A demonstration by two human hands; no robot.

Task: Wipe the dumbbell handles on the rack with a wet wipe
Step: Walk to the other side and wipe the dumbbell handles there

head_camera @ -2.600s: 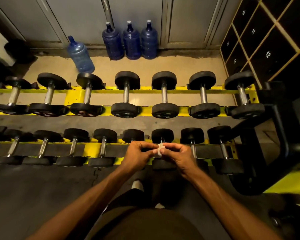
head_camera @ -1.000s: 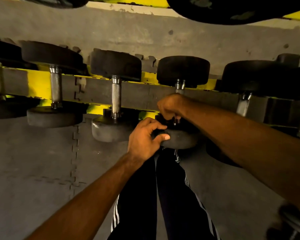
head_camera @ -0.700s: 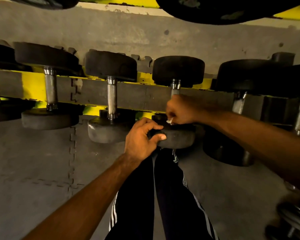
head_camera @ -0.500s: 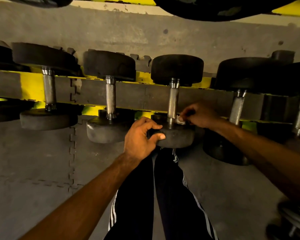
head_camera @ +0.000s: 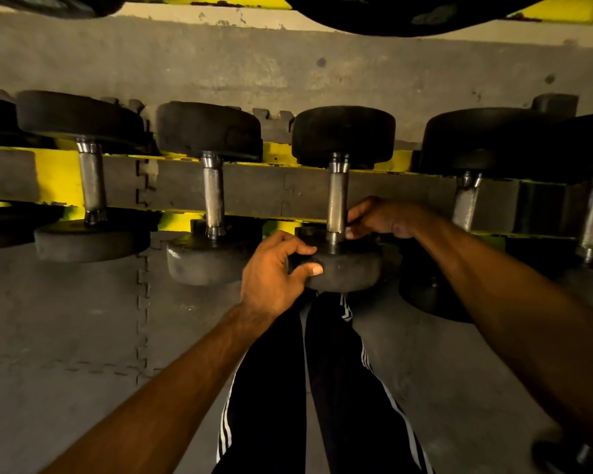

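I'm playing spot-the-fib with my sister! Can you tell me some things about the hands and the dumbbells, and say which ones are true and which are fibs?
1. The left hand grips the near black end of a dumbbell. True.
2. The right hand is up on that dumbbell's far end. False: it is beside the lower part of the handle, pinching a small white wet wipe.
3. The rack has yellow rails. True.
4. The dumbbell handles are wrapped in red rubber. False: they are bare, rough-looking metal.
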